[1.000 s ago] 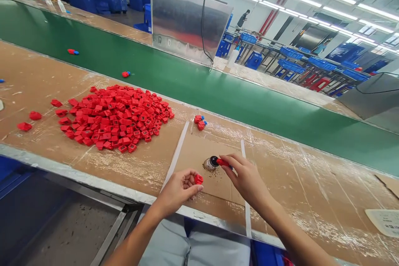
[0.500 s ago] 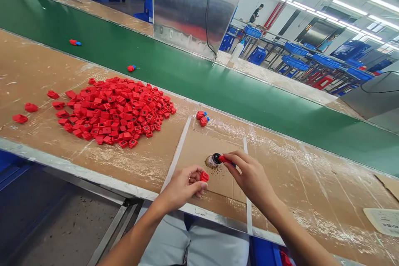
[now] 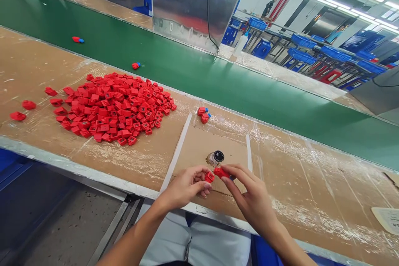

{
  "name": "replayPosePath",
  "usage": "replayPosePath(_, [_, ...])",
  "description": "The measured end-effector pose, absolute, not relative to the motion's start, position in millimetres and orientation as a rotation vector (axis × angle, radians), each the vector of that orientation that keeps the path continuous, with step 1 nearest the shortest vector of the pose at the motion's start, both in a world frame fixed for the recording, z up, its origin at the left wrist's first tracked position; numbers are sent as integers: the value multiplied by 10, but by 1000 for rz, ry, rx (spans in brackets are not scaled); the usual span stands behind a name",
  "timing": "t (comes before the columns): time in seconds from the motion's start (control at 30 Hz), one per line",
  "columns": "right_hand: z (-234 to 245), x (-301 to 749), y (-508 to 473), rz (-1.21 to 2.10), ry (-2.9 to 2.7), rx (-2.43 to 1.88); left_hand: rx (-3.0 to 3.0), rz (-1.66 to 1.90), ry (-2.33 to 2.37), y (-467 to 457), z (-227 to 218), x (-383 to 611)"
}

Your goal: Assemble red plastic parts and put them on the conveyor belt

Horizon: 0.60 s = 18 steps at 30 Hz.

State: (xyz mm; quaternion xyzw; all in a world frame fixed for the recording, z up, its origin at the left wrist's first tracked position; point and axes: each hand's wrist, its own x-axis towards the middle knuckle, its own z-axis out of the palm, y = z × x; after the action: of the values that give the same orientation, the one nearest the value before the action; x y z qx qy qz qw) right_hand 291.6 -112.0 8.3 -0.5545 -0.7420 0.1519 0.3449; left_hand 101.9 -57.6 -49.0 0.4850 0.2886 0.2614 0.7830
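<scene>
- Over a cardboard-covered bench (image 3: 280, 191), both hands were held close together above a cardboard sheet (image 3: 199, 149) that lay between two white tape strips (image 3: 179, 153).
- The left hand (image 3: 183, 185) was curled and gripped a small red plastic piece (image 3: 209, 177) between thumb and fingers.
- The right hand (image 3: 249, 195) pinched a longer red plastic piece (image 3: 222, 173) with a blue tip, and this piece almost touched the small one.
- Just beyond the hands, a small jar (image 3: 215, 158) stood on the cardboard sheet. It seemed to be glass with a black cap, though the view was too poor to be sure. Neither hand touched it.
- Past the jar, two or three red-and-blue pieces (image 3: 203, 114) lay near the far edge of the cardboard sheet.
- To the left, a big heap of red plastic pieces (image 3: 115, 108) covered the bench, with a few strays (image 3: 28, 104) beyond it.
- Behind the bench ran a green conveyor belt (image 3: 187, 75), with two red-and-blue pieces (image 3: 135, 65) lying on it.
- Farther off stood a metal panel (image 3: 190, 4), blue crates (image 3: 305, 41) and a distant person (image 3: 269, 6).
</scene>
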Motion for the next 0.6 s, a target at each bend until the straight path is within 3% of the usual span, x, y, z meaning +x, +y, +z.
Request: replayPosePath(0.6, [-118,2851,-1179,465,-1981,-1421,1055,490,623,-566,-444,1024])
